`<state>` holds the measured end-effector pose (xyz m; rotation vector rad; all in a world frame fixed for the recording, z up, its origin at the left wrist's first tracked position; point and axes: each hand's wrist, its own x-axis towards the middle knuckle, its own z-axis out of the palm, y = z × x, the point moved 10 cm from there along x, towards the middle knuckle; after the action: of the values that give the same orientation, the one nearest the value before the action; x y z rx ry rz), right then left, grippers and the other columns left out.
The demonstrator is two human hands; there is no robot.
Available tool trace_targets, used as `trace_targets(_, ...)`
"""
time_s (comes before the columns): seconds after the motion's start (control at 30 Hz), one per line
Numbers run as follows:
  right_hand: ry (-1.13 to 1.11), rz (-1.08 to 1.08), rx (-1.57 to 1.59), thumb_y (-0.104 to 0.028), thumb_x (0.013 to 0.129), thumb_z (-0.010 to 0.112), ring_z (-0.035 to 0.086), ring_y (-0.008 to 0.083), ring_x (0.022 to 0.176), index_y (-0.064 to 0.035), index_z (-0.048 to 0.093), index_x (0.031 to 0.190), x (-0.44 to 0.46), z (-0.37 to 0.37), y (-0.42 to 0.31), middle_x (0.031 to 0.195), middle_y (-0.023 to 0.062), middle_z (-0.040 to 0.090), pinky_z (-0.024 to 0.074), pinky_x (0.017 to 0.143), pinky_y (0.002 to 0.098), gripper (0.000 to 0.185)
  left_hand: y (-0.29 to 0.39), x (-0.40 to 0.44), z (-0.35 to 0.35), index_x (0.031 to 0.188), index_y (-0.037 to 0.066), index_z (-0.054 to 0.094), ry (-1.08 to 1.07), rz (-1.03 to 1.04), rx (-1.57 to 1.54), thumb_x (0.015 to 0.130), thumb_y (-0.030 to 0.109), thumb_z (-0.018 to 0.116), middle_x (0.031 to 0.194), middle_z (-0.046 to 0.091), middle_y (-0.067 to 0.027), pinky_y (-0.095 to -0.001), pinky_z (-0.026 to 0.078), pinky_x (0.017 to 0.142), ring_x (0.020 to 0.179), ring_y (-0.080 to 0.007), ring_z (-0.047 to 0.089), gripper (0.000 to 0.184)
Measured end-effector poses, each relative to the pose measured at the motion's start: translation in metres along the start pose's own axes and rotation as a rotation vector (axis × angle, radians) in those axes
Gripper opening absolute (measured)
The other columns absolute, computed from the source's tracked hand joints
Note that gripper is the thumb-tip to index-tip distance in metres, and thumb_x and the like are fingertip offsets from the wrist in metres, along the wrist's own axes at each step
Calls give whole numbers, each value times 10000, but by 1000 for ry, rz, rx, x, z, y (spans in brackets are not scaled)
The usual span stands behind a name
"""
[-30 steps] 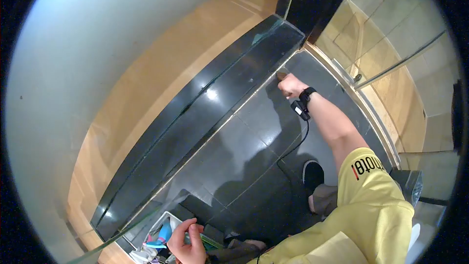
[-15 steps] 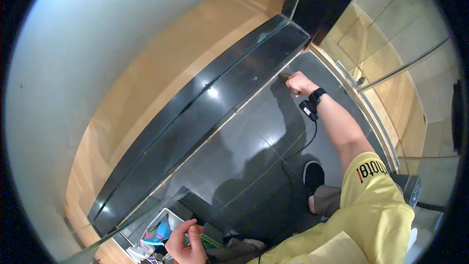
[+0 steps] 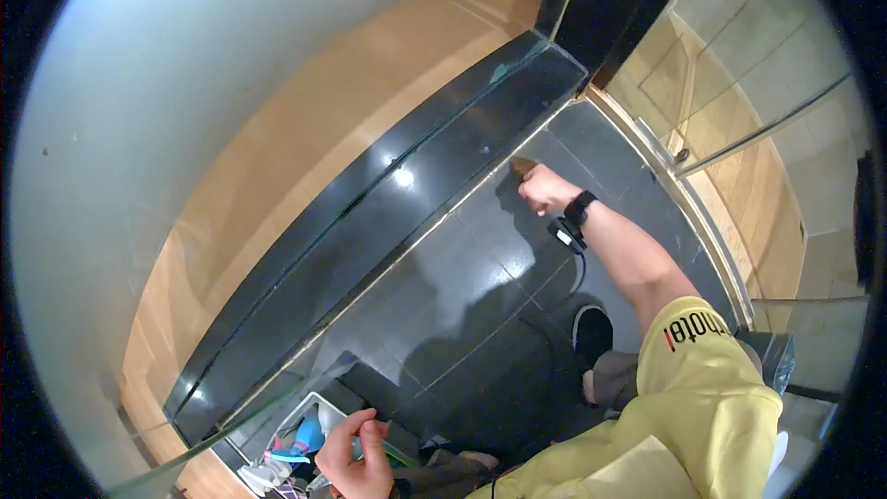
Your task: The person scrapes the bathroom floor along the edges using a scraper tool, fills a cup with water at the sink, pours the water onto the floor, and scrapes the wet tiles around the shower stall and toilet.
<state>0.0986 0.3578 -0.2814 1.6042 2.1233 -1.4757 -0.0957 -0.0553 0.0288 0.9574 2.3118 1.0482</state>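
My right hand [image 3: 548, 191] is closed around a small brown tool [image 3: 523, 166], whose kind I cannot make out. The tool's end touches or nearly touches the dark floor tiles beside the pale joint [image 3: 450, 213] along the foot of the black ledge. At the bottom, my left hand [image 3: 356, 460] has its fingers loosely curled, the thumb up against them, with nothing visible in it. Just left of that hand is a pale caddy [image 3: 294, 404], holding a blue and pink spray bottle [image 3: 308, 434] and other cleaning items partly hidden by the hand.
A black step-like ledge [image 3: 365, 208] runs diagonally along a glass panel. To the right stands a glass door with a metal bar [image 3: 767, 123] and a pale sill [image 3: 688, 187]. My shoe [image 3: 592, 337] rests on the tiled floor. A cable hangs from the wrist device [image 3: 565, 235].
My right hand has moved left and slightly down along the pale joint, bringing the brown tool with it. My left hand stays almost still.
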Motion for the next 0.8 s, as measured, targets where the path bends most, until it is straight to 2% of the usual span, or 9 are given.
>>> trace_targets(0.03,-91,-193,-112,-39,583,648,595,231,519,-24,612,663,3,11,-5,648,100,615,457,449,334,89,-3,0,-1,954,-18,628,2,-36,-5,861,52,566,728,643,-81,-194,447,570,639,-104,594,132)
trace_targets(0.1,-53,-101,-91,-35,560,662,580,245,503,-42,621,661,-1,-3,-13,636,85,609,453,454,360,110,-1,-1,-4,951,-17,630,21,-27,-27,861,57,568,732,644,-79,-194,446,569,638,-103,595,132)
trace_targets(0.17,67,-685,-1100,-75,546,689,573,259,515,-65,622,629,5,-16,-37,628,84,605,460,494,392,107,0,-4,-6,948,-15,632,45,-20,-46,861,61,570,736,646,-78,-194,445,567,637,-103,595,131)
trace_targets(0.3,13,-565,-933,-132,519,695,562,257,523,-47,580,592,4,34,-35,574,126,559,451,490,369,160,1,-4,-6,941,-17,634,42,25,-66,864,69,571,750,645,-80,-194,438,553,627,-93,584,131)
trace_targets(0.37,-9,-257,-135,-125,503,677,567,268,532,-34,574,580,20,48,1,581,148,551,448,479,355,157,-3,-4,-9,939,-17,634,51,-7,-81,865,72,572,757,645,-81,-194,435,547,623,-90,579,131)
trace_targets(0.5,21,-507,-569,-127,505,678,581,279,549,-60,590,554,19,18,-12,575,134,560,452,481,363,122,7,-6,-15,938,3,642,76,25,-46,858,90,588,730,651,-69,-193,419,521,593,-77,560,130)
trace_targets(0.63,80,-590,-537,-111,539,678,602,281,568,-62,618,595,58,17,23,610,132,597,478,518,380,95,13,-7,-16,935,15,647,78,104,31,854,99,596,700,653,-67,-190,407,504,569,-77,551,127)
trace_targets(0.73,51,-140,-270,-81,542,675,625,278,665,-33,640,658,-8,53,-18,677,142,619,494,594,366,130,11,-6,-19,930,8,645,79,82,20,855,90,590,699,652,-75,-193,411,505,570,-89,562,124)
trace_targets(0.8,-36,-481,-838,-68,556,666,635,265,714,-26,651,686,-27,64,-52,707,146,629,499,622,353,138,12,-5,-23,926,2,643,82,85,25,855,84,587,698,651,-79,-195,415,507,573,-96,570,122)
